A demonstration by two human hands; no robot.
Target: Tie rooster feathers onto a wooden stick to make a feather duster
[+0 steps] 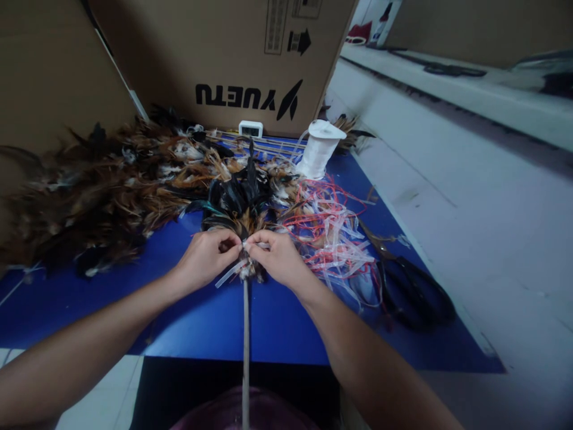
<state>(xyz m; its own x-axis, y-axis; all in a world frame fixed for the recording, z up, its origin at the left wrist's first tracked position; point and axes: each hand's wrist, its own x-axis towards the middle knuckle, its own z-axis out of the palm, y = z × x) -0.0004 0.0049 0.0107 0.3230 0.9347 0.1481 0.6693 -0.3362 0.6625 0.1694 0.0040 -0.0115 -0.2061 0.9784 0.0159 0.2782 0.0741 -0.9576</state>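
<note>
Dark and brown feathers (244, 194) are gathered around the upper end of a thin stick (246, 352) that points down toward my body. At the feathers' base, my left hand (212, 254) pinches a translucent ribbon (230, 275) from the left, a loose end hanging below its fingers. From the right, my right hand (273, 254) pinches the same binding, with its fingertips almost touching those of my left hand. The knot or wrap between the fingers is too small to make out.
Loose feathers (102, 191) pile at the left. Right of the hands lie tangled red and clear strips (335, 233), a white ribbon spool (320, 149) and black scissors (416, 286). A cardboard box (242, 60) and small white display (250, 129) stand behind, on the blue table (201, 328).
</note>
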